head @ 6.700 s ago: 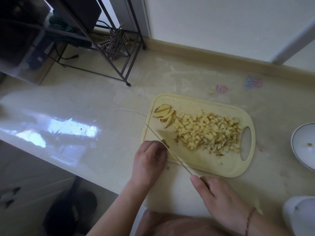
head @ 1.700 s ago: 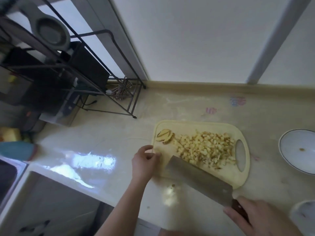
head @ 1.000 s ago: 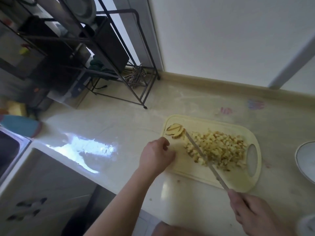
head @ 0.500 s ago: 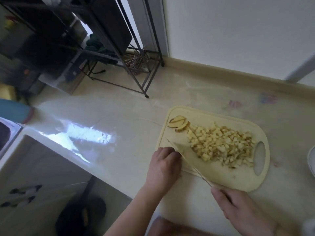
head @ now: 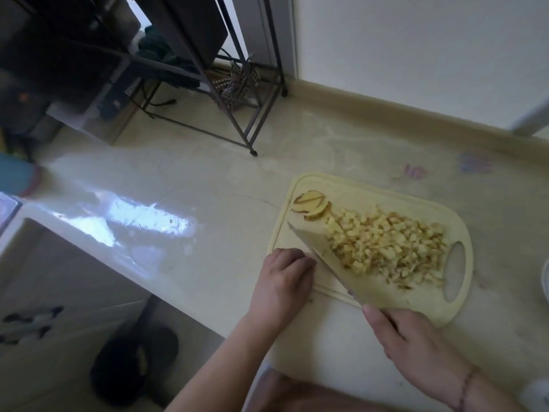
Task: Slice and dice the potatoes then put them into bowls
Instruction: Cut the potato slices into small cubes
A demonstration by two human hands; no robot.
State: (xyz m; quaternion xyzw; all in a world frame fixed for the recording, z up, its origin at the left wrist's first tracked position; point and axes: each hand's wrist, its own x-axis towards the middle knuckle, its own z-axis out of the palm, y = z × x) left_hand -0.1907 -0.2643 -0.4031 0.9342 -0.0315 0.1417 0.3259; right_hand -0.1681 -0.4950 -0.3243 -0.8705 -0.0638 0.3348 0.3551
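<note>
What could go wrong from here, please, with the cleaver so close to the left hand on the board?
The left hand rests curled right beside the cleaver blade, so a slip could nick its fingers. The cleaver leans against the diced potato pile, and a hard push could scatter cubes off the cutting board. The board's near corner sits near the counter edge and might shift.

one cutting board (head: 350, 188); one knife (head: 335, 263); two hands, left (head: 282, 283), right (head: 416, 343)

Pale yellow cutting board (head: 309, 185); yellow-white potato dice (head: 386, 245); cream counter (head: 208, 179); black rack (head: 237, 84).
</note>
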